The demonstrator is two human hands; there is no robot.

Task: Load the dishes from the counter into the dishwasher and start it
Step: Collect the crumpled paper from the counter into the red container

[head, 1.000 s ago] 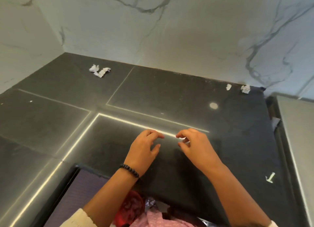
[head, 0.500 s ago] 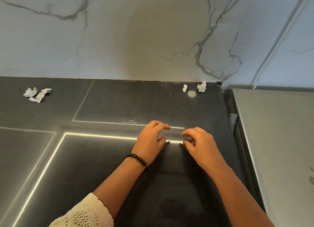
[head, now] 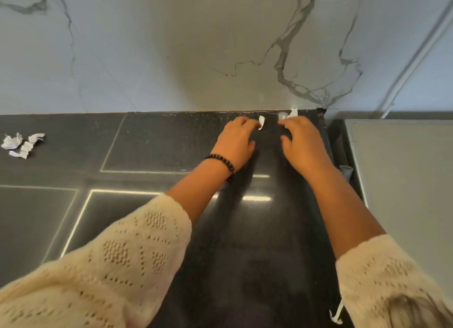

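nearest me, cream knit sleeves [head: 117, 261] fill the bottom edge, and a small white scrap [head: 337, 313] lies on the dark desk [head: 159, 141] just beside the right sleeve. further out, both forearms stretch toward the back wall. left hand [head: 236, 141], beaded bracelet [head: 221, 161] at the wrist, has fingers curled down with the tips at a small white paper bit [head: 261, 122]; i judge it is pinching or about to pinch, but i cannot tell for certain whether it has hold. right hand [head: 302, 141] likewise curled, tips near a second paper bit [head: 291, 113] at the wall line; grip unclear, cannot tell. off left, well apart, a cluster of crumpled paper [head: 20, 145]. a grey panel [head: 404, 180] sits to the right of the desk. at the back, the marble wall [head: 220, 45]. task's things: no dishes and no dishwasher visible anywhere in view, so i cannot place them. risks, as i judge: the scraps are tiny and light, so a fingertip could flick one into the gap beside the grey panel; the other scraps left and near could be missed. also the loading itself looks not begun. writing, brands, labels: none readable.
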